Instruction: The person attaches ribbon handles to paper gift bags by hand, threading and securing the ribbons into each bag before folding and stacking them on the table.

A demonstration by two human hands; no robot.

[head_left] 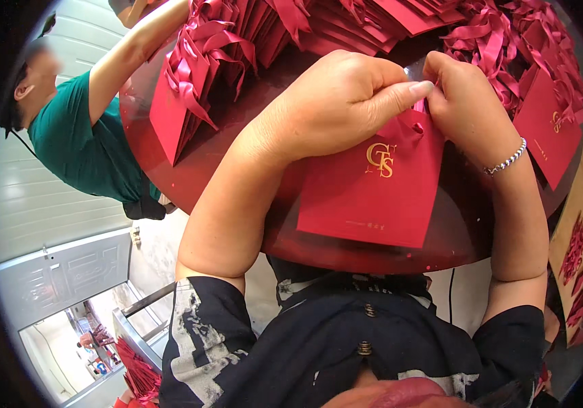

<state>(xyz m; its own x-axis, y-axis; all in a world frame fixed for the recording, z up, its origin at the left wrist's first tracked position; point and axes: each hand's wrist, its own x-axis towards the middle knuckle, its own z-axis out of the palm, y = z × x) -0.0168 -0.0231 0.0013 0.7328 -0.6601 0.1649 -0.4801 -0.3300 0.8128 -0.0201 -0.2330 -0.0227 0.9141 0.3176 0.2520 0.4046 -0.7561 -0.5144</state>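
Note:
A flat red paper gift bag (368, 194) with gold lettering lies at the near edge of the round table, its top away from me. Over its top edge, my left hand (353, 102) is closed, thumb pressed to the curled fingers. Close beside it, my right hand (465, 98) is pinched shut, with a beaded bracelet at the wrist. A short stretch of pink ribbon (419, 106) shows between the fingertips of both hands, at the bag's top. My fingers hide most of that ribbon and the bag's upper edge.
Stacked red bags with ribbons (200, 81) stand at the far left, and more ribboned bags (543, 102) at the far right. The dark red table (373, 257) curves before me. A person in a green shirt (94, 153) reaches in from the left. A wooden board (580, 204) lies at right.

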